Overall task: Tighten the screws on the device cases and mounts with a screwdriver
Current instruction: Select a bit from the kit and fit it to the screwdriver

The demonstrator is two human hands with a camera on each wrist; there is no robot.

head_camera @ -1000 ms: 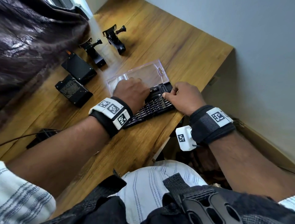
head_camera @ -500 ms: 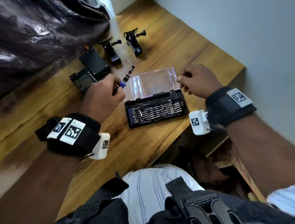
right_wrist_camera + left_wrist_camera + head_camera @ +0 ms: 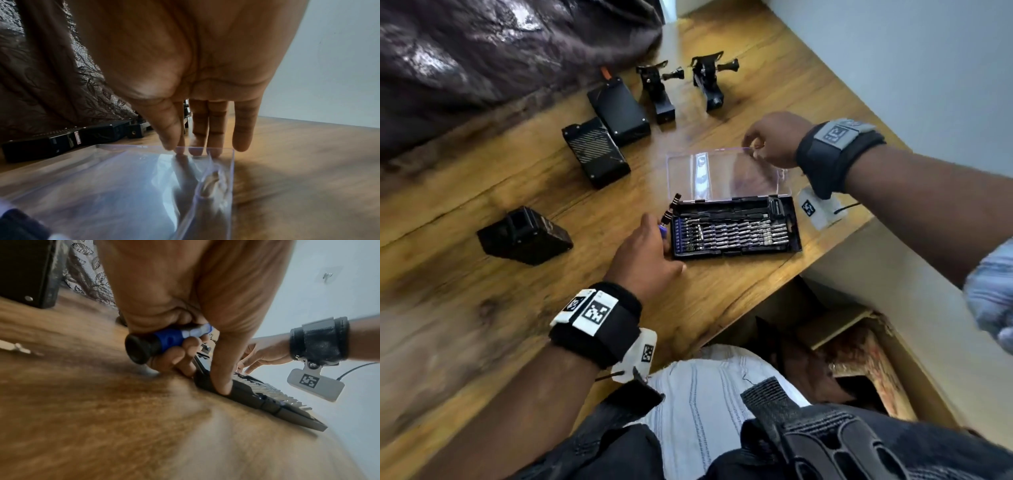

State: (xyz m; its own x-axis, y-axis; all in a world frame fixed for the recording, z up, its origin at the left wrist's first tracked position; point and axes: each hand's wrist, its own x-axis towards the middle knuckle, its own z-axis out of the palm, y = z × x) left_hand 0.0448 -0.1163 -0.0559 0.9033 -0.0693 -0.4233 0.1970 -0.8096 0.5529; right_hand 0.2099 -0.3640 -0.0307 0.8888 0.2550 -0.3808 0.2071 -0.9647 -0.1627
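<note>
An open black bit kit lies near the table's front edge, its clear lid folded back flat. My left hand grips a screwdriver with a black and blue handle at the kit's left end, and its thumb presses on the kit's corner. At the lid's far rim, my right hand pinches the edge between thumb and fingertips. Three black device cases lie left of the kit. Two black mounts stand behind them.
A dark patterned cloth covers the table's far left. A pale wall runs along the right side. The wooden table ends just right of the kit, with a drop and a box below.
Both hands were on the kit a second ago. My left hand lifted out the screwdriver, swung left, then came back to the kit's left end. My right hand moved onto the lid's far rim.
</note>
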